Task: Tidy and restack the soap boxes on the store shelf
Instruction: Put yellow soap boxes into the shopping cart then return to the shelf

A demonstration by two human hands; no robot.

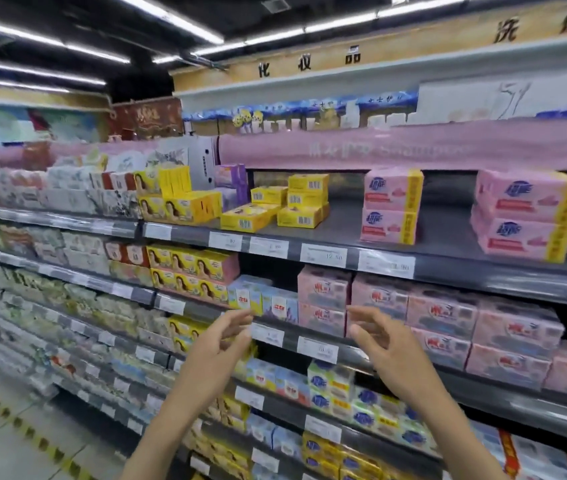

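Two hands are raised before the soap shelves, and neither holds anything: our left hand (221, 336) has its fingers loosely curled and parted, our right hand (377, 336) is spread a little wider, and both hover just in front of the price-label rail of the second shelf (482, 393). On the upper shelf (448, 237), small yellow soap boxes (287, 206) sit in an uneven cluster toward the left part, some stacked three high, others lying flat near the front edge. Further right on that shelf we see two stacks of pink soap packs (391, 209), two high each, well apart from one another. Directly behind our fingertips, on the second shelf, stand light blue soap boxes (268, 299), and to their right a long row of pink soap boxes (413, 306) stacked in two layers. Motion blur softens the labels.
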